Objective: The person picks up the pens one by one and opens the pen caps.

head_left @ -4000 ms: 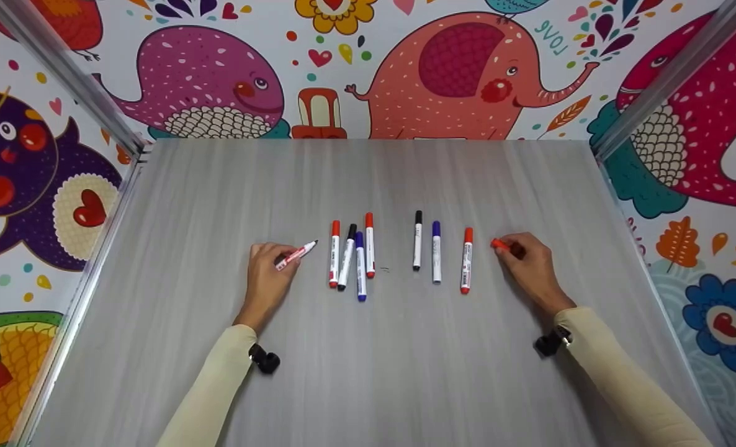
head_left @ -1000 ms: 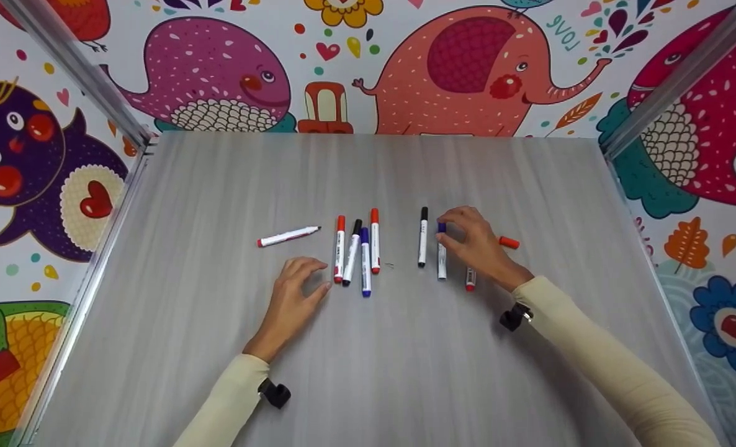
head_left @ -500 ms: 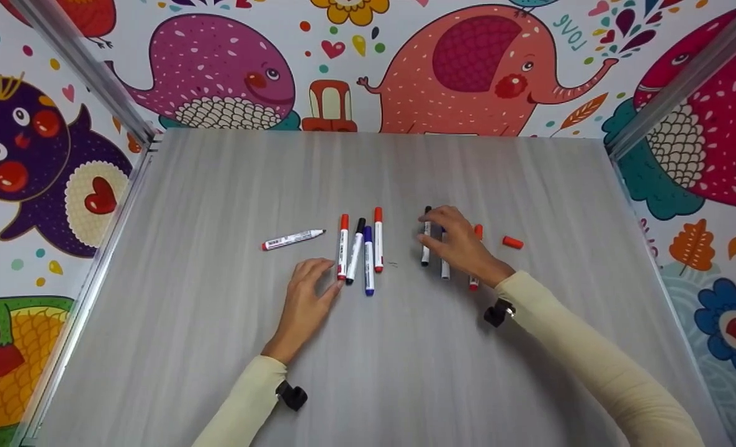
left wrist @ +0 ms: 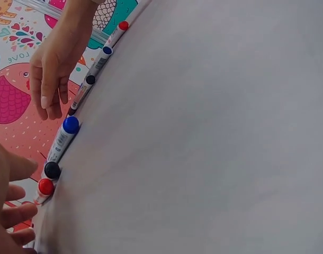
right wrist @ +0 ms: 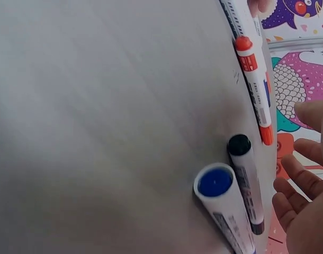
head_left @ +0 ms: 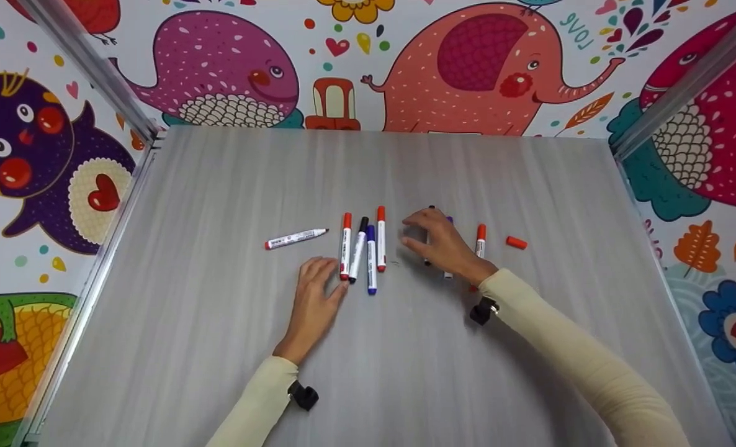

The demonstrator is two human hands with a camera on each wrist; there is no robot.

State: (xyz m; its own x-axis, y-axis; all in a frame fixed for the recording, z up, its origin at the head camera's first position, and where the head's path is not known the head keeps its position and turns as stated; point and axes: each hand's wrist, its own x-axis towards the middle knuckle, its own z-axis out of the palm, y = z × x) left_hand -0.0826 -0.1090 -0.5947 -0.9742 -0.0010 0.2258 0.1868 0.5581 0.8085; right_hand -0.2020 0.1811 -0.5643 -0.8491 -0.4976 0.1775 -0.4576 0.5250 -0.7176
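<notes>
My left hand (head_left: 316,298) is beside the left group of markers, its fingers loosely bent and holding nothing. Nearest it lies a red-capped marker (head_left: 345,248), then a black-capped marker (head_left: 358,251), a blue-capped marker (head_left: 372,264) and another red-capped marker (head_left: 381,242). My right hand (head_left: 445,245) hovers over the right group with nothing in its fingers, thumb and fingers apart. Under it, partly hidden, lie a black marker (right wrist: 249,185) and a blue marker (right wrist: 230,217). A further red-capped marker (head_left: 481,239) lies by the right wrist.
An uncapped marker (head_left: 296,238) lies at the left, its dark tip pointing right. Its loose red cap (head_left: 516,243) lies at the far right. Small dark pen marks (head_left: 395,264) show on the grey table (head_left: 368,372). Patterned walls (head_left: 231,68) stand behind and at both sides.
Earlier my left hand held the uncapped marker and my right the red cap; both now lie on the table. Since then my right hand has moved left across the markers, my left slightly right.
</notes>
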